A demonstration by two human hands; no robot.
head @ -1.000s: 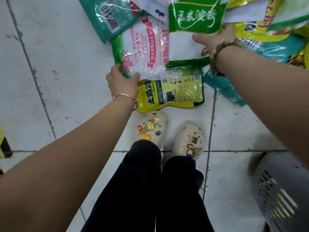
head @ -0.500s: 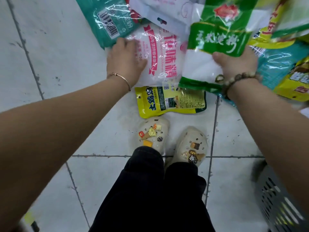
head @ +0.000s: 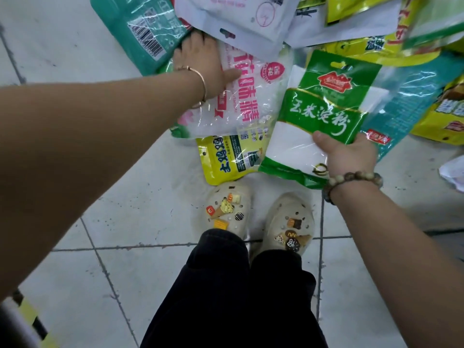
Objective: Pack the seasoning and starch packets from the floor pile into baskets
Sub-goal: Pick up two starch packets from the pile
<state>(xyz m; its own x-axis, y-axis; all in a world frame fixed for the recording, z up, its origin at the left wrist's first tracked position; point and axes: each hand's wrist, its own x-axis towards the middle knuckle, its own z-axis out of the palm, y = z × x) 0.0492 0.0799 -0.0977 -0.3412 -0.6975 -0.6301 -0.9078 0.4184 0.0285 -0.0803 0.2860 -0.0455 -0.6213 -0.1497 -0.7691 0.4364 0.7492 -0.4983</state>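
Two hands at pile point(head: 364, 13): R hand point(head: 351, 156) is pinching starch packet point(head: 324, 114) by its lower corner, held over pile's near edge. L hand point(head: 200, 61) is lying on MSG packet point(head: 251, 101), fingers partly hidden by pouch point(head: 236, 18); grip can't be told. Risk: slick film slipping from corner pinch; pouch sliding w/ any pull.

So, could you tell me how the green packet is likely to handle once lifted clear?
Likely heavy for its size: the green packet looks full of white powder, which may slump. Its glossy film may slip, so the right hand, gripping one corner, likely needs a firm hold.
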